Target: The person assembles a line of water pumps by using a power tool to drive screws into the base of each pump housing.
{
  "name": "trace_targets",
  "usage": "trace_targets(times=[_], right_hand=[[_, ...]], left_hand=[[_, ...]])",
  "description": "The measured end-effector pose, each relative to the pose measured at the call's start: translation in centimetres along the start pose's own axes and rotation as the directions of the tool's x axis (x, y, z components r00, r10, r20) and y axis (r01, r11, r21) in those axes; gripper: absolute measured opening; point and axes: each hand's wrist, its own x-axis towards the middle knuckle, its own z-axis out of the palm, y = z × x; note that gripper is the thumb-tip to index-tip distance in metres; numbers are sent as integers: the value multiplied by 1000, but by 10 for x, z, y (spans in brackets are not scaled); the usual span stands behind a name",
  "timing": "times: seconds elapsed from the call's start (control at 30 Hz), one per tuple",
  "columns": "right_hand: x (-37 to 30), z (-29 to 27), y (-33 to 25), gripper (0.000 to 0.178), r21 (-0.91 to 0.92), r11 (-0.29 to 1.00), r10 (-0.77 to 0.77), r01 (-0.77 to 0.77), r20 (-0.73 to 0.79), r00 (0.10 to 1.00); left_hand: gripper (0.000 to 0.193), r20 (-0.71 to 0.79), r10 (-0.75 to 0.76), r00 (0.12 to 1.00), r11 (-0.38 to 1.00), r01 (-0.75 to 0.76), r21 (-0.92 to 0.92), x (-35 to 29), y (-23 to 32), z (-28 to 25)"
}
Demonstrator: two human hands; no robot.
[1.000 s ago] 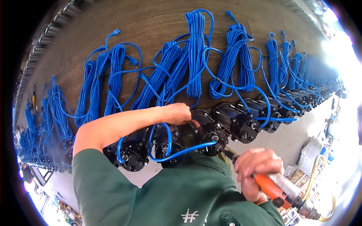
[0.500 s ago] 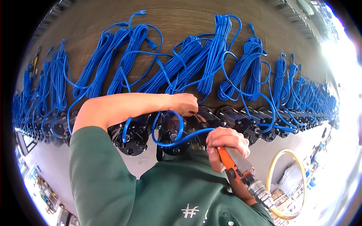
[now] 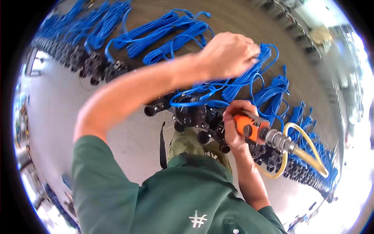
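My right hand (image 3: 238, 117) is wrapped round an orange pneumatic hand tool (image 3: 249, 126) with a metal coupling (image 3: 277, 139) and a yellowish air hose (image 3: 311, 158). The tool's front end is hidden by the hand. Raised over the blue cable coils is my left hand (image 3: 230, 54), blurred by motion. Its fingers are curled in, and whatever they may hold cannot be made out. Below it, a blue cable loop (image 3: 183, 104) lies across a black round-ended device (image 3: 189, 115) at the bench edge, and the cable runs toward my right hand.
Several black devices (image 3: 93, 64) stand in a row along the front edge of the brown bench top (image 3: 230, 17). Bundled blue cables (image 3: 156, 33) lie behind them. A black strap (image 3: 162, 150) hangs near my body.
My left hand has lifted off the devices and moved up and right over the coils. My right hand has risen slightly, still gripping the tool. The whole view has tilted.
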Motion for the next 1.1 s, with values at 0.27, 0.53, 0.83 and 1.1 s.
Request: trace_targets(times=[0.27,0.53,0.83,1.1], right_hand=[[4,14,4,27,79,985,-153,150,36,988],[9,16,-2,27,130,978,-165,163,11,986],[13,19,-9,28,123,980,-163,154,62,985],[13,10,2,27,249,963,-137,98,145,980]], left_hand=[[17,-171,-893,417,436,704,-561,-240,191,72],[37,296,-887,355,-148,389,-909,-276,101,178],[34,96,-848,521,47,256,-966,-279,96,178],[36,109,-851,513,-2,204,-979,-276,100,173]])
